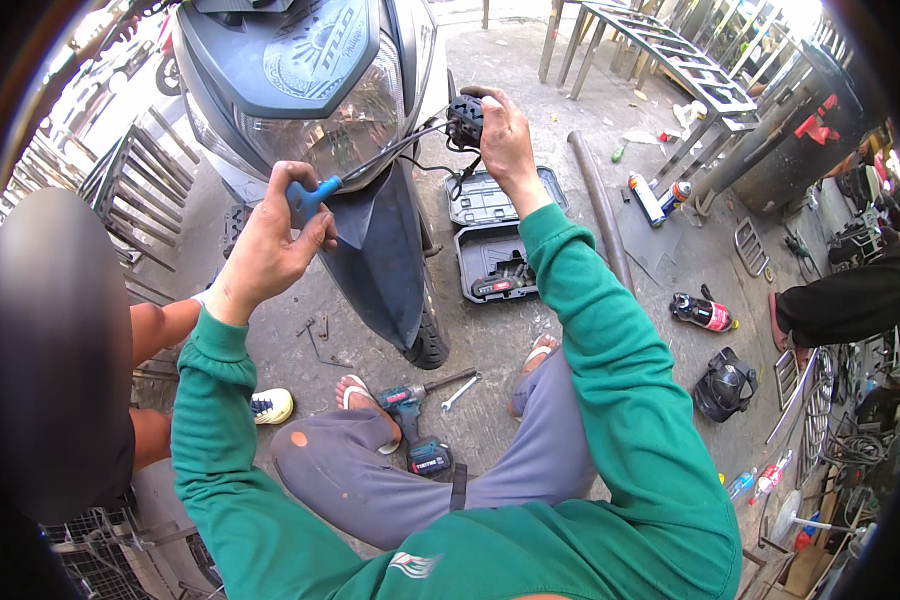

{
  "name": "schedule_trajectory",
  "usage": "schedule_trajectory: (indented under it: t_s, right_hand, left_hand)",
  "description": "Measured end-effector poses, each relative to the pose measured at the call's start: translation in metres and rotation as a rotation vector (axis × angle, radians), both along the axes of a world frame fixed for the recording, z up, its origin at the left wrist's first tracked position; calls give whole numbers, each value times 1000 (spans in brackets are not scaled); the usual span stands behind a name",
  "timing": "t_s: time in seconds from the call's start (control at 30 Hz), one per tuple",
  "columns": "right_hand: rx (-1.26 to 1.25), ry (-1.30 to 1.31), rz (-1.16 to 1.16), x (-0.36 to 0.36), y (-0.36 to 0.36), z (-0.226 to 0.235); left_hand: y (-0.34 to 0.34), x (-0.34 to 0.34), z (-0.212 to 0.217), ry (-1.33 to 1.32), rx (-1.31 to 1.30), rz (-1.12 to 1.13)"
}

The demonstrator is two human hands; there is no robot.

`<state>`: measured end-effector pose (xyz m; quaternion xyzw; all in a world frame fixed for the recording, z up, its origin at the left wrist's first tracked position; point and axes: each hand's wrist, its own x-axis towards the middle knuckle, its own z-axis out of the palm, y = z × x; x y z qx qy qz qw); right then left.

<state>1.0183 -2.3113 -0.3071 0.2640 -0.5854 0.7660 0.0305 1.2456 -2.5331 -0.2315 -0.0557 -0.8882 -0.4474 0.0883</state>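
Observation:
My left hand (270, 235) is closed around the blue handle of a T-handle driver (317, 193). The driver's long metal shaft slants up and right, its tip at or close to a black, finned block-shaped part (463, 122); contact is unclear. That part sits in the grip of my right hand (508, 148), with a thin black cable (432, 166) hanging below it. Both hands are raised in front of a scooter (315, 150), near its headlight and above the dark front fender (375, 255).
By my feet lie a cordless impact wrench (405, 408) and a combination wrench (461, 391). An open tool case (497, 262) holds a power tool. A metal pipe (600, 205), cola bottle (703, 312) and black helmet-like object (725, 385) lie rightward. Another person (160, 330) is at left.

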Motion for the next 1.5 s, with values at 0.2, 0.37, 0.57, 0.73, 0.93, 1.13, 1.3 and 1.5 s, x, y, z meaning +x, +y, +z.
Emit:
schedule_trajectory:
  t_s: [0.2,0.37,0.57,0.73,0.93,1.13,1.3,1.5]
  right_hand:
    - [10,5,-3,-1,0,-1]
    - [-18,14,10,-3,-2,-1]
    - [-9,-94,106,-2,8,-5]
    - [24,-313,196,4,27,-32]
    - [94,-456,558,24,50,-57]
    - [798,189,48,33,32,-71]
    - [569,-80,347,-6,61,-53]
    - [-188,-138,387,-41,43,-17]
  left_hand:
    - [-9,-1,5,110,-471,40]
    - [-15,-5,4,367,-670,-64]
    - [-7,-1,9,85,-406,74]
    - [16,10,11,91,86,236]
    - [1,66,20,-61,757,-187]
    - [46,96,-61,-592,-143,-475]
    - [82,122,-148,-787,-922,-475]
    - [16,138,-159,-685,-519,-170]
